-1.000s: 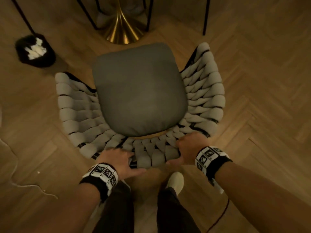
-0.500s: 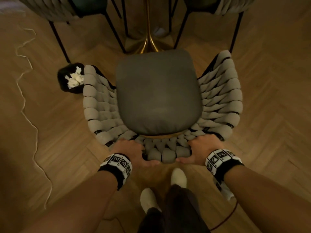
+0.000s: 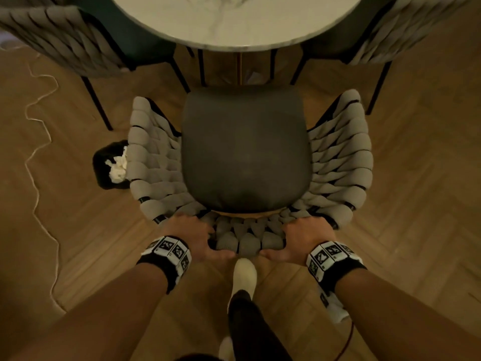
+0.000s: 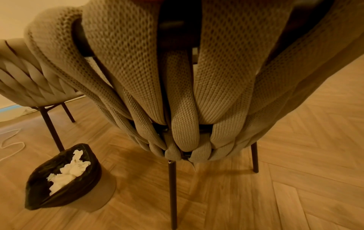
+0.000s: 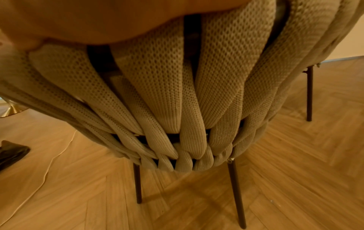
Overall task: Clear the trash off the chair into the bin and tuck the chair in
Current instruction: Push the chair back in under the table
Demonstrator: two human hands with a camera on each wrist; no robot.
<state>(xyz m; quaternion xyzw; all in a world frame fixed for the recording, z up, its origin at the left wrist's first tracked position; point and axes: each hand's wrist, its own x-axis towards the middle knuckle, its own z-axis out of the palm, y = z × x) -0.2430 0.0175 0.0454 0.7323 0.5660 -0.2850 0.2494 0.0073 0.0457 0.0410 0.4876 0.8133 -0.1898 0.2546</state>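
Note:
A woven beige chair (image 3: 341,162) with a bare dark grey seat cushion (image 3: 246,149) faces a round marble table (image 3: 234,19). The cushion's front edge lies just short of the tabletop rim. My left hand (image 3: 192,237) grips the top of the chair back on its left side, thumb on the outside. My right hand (image 3: 303,239) grips it on the right in the same way. Both wrist views show the knitted back straps (image 4: 183,96) (image 5: 177,96) close up. A black-lined bin (image 3: 109,165) (image 4: 63,177) holding white crumpled paper (image 4: 68,171) stands on the floor left of the chair.
Two more woven chairs (image 3: 59,35) (image 3: 406,29) stand at the table, left and right. A white cord (image 3: 39,152) snakes along the wooden floor at the left. My foot in a white sock (image 3: 244,274) is just behind the chair.
The chair has travelled forward toward the table, whose marble top has come into view. The bin lies closer beside the chair's left arm. Both hands keep their grip on the back.

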